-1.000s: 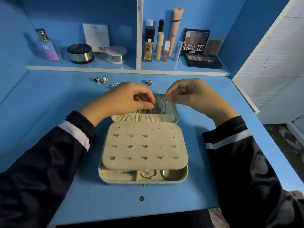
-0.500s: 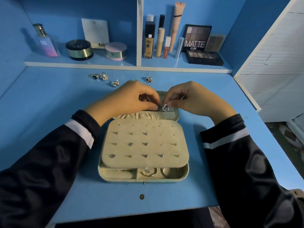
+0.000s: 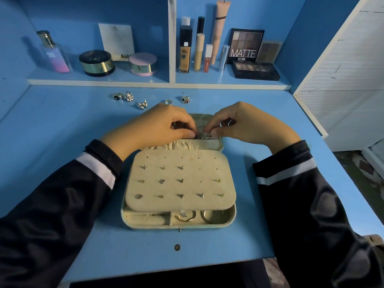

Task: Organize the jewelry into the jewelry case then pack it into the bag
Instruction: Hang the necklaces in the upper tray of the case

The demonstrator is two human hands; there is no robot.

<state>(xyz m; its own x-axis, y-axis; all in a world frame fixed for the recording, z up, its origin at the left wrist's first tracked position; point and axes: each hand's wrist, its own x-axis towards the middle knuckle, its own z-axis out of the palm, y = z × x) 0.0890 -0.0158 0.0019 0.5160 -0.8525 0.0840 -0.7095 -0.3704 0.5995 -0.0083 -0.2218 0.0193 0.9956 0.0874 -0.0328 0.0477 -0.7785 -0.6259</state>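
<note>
At the lid pocket [image 3: 187, 144], left hand [image 3: 158, 126] and right hand [image 3: 250, 126] sunk lower, both pinching one silver piece [image 3: 204, 136]

Glossy black sleeves [image 3: 68, 206], each with a white band near the cuff.

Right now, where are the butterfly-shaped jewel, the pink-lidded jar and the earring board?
Butterfly-shaped jewel [image 3: 142, 104]: head view, on its silver wings.
Pink-lidded jar [image 3: 142, 59]: head view, on its pink lid.
Earring board [image 3: 207, 188]: head view, on bare felt between studs.
</note>
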